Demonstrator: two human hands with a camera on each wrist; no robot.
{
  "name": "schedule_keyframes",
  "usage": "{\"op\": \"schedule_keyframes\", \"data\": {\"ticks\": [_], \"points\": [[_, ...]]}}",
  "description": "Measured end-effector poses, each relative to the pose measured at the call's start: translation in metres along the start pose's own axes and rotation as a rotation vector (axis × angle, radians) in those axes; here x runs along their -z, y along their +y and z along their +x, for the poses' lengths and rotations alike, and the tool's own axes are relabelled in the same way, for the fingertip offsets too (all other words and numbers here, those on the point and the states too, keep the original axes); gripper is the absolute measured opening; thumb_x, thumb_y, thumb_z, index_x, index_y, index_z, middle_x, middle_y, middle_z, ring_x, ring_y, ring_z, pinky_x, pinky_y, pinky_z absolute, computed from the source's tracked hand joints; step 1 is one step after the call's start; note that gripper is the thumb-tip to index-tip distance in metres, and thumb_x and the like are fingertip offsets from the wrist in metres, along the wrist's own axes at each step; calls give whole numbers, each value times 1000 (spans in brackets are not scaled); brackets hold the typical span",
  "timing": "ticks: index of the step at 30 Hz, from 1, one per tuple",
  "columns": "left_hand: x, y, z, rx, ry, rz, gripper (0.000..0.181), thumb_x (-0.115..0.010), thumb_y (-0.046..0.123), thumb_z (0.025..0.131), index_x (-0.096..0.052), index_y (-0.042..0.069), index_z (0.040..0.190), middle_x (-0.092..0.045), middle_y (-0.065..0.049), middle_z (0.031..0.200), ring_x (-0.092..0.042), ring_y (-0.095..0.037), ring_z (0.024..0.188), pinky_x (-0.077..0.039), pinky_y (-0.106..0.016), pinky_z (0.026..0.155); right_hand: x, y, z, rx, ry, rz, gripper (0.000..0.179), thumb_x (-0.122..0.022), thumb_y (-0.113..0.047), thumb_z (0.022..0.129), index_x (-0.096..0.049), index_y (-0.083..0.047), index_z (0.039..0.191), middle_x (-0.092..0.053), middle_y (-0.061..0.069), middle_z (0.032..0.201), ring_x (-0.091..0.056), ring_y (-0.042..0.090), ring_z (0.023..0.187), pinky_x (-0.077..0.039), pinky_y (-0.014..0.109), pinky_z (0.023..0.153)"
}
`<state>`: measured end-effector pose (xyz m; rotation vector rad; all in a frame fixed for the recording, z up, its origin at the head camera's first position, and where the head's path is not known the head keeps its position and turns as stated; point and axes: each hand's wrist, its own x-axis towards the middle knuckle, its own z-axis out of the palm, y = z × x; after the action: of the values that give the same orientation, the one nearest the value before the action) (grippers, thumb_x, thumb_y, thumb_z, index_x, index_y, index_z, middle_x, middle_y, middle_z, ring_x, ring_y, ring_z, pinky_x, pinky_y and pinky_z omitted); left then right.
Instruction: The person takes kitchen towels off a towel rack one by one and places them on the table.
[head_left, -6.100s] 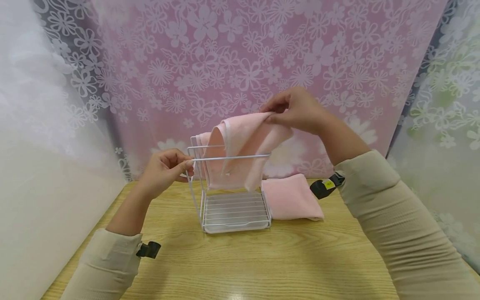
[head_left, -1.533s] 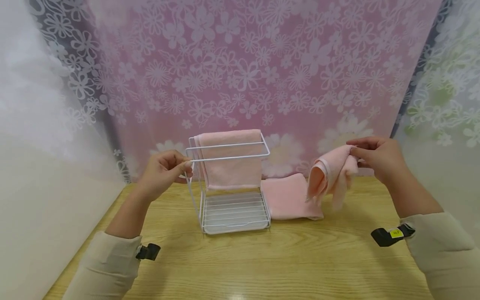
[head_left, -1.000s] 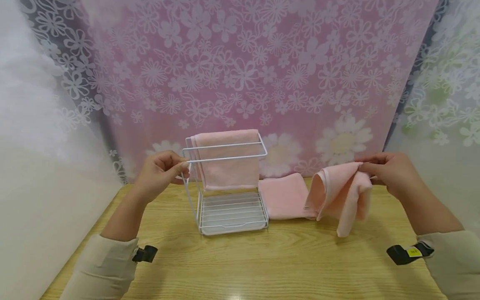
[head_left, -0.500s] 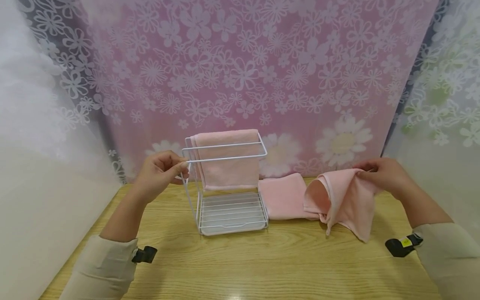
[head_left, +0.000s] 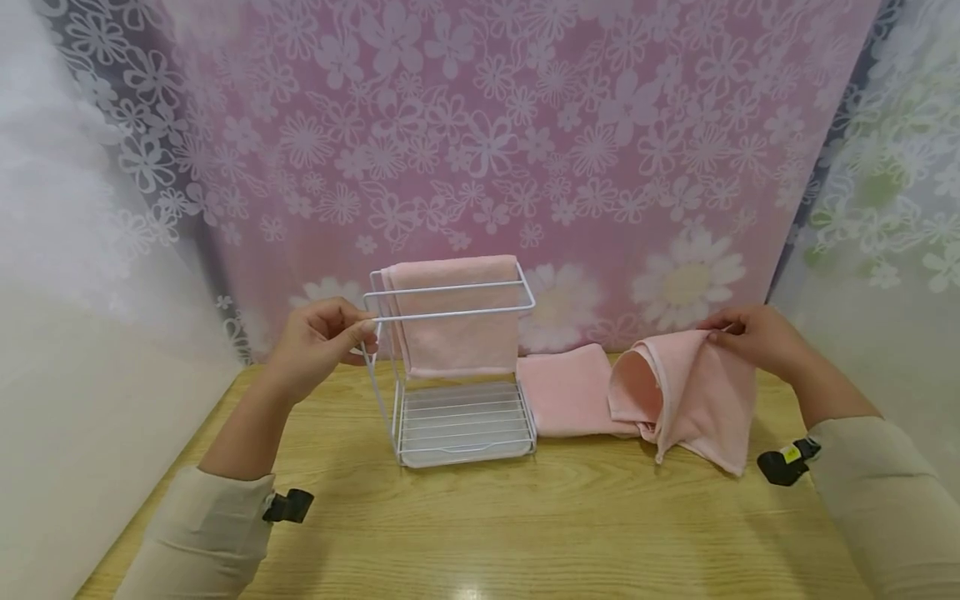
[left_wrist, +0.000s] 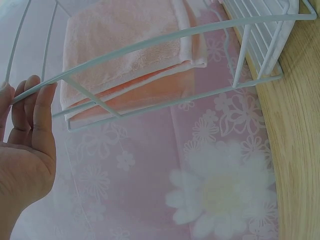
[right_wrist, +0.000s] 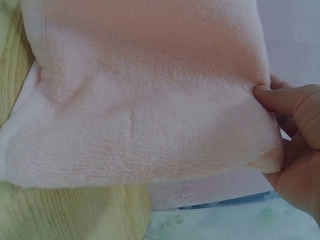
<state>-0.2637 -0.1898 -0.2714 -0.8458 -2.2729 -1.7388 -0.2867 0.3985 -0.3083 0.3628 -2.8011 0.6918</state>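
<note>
My left hand point(head_left: 318, 342) pinches the upper left corner of a white wire rack point(head_left: 453, 316); the left wrist view shows its fingers point(left_wrist: 42, 112) curled at the wire. Over the rack's rear bar hangs a folded pink towel point(head_left: 461, 346). To the right, my right hand point(head_left: 761, 337) pinches the top edge of a second pink towel point(head_left: 705, 400), between thumb and fingers in the right wrist view. That towel droops in a loose fold, its lower edge on the table. A third pink towel point(head_left: 566, 392) lies folded flat between the rack and the held one, partly covered by it.
The wood-grain table point(head_left: 480, 533) carries everything. A slatted base with a pale tray point(head_left: 465, 429) forms the rack's bottom. Behind stands a pink flowered curtain point(head_left: 480, 167), with a white wall point(head_left: 112, 333) at the left.
My right hand has carried the towel from above the rack to the right, then lowered it onto the table beside the flat towel. My left hand has kept its hold on the rack.
</note>
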Motion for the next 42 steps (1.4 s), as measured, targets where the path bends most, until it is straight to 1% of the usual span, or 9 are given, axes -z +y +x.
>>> {"op": "schedule_keyframes", "data": {"ticks": [4,10,14,17,24,28,31,35,42], "points": [[2,1,1,-8,5,-1,17,-62,12,97,-63,-4,93,-66,-8,80,-68,-20,74,-60,-40,68,2,2,9,-22,-30,18,25,-63,-16,97,-69,1,115,-64,27,112,-62,43,96,-53,46,74],[-1,-1,-2,6,6,12,19,-62,13,97,-62,-5,93,-65,-14,81,-67,-24,75,-60,-40,68,-4,13,8,-96,-140,101,41,-69,-23,94,-63,5,123,-65,23,113,-63,35,98,-53,28,70],[-2,0,-1,11,7,10,20,-62,13,98,-62,-6,94,-64,-18,82,-67,-26,76,-60,-38,68,-14,26,1,-155,-294,207,53,-70,-24,93,-53,10,130,-66,21,112,-65,27,96,-57,40,76],[-2,-1,-1,10,4,3,19,-62,12,98,-62,-6,94,-65,-16,81,-67,-25,74,-60,-40,68,-24,35,-6,-188,-383,255,56,-69,-27,94,-50,11,131,-65,20,115,-66,29,99,-56,47,81],[-2,-2,-1,9,9,1,21,-62,13,98,-61,-8,96,-65,-12,81,-67,-20,74,-60,-42,69,-39,44,-14,-237,-424,273,64,-64,-37,96,-47,12,133,-65,21,115,-63,37,104,-56,51,82],[-1,-2,-1,3,9,-3,21,-62,12,98,-61,-9,96,-65,-17,83,-68,-21,75,-60,-42,69,-44,44,-13,-282,-418,347,71,-70,-31,92,-39,15,137,-63,23,116,-66,31,97,-56,48,83],[-1,-3,-1,-2,10,-6,21,-62,12,98,-60,-9,96,-65,-17,82,-68,-24,76,-60,-42,68,-46,42,-12,-265,-369,359,66,-74,-20,89,-42,18,133,-61,25,114,-67,25,89,-58,42,79],[-2,-2,-1,-3,10,-7,21,-62,12,98,-60,-9,96,-66,-12,81,-68,-22,75,-60,-42,68,-42,40,-9,-213,-258,257,53,-75,-19,88,-55,15,123,-65,20,106,-64,21,83,-58,40,74],[-3,-1,-1,0,10,-8,24,-61,10,98,-58,-13,99,-66,-7,80,-68,-20,75,-60,-40,68,-31,40,-6,-208,-133,179,58,-75,-29,88,-57,11,126,-60,29,117,-60,38,102,-56,44,79]]}}
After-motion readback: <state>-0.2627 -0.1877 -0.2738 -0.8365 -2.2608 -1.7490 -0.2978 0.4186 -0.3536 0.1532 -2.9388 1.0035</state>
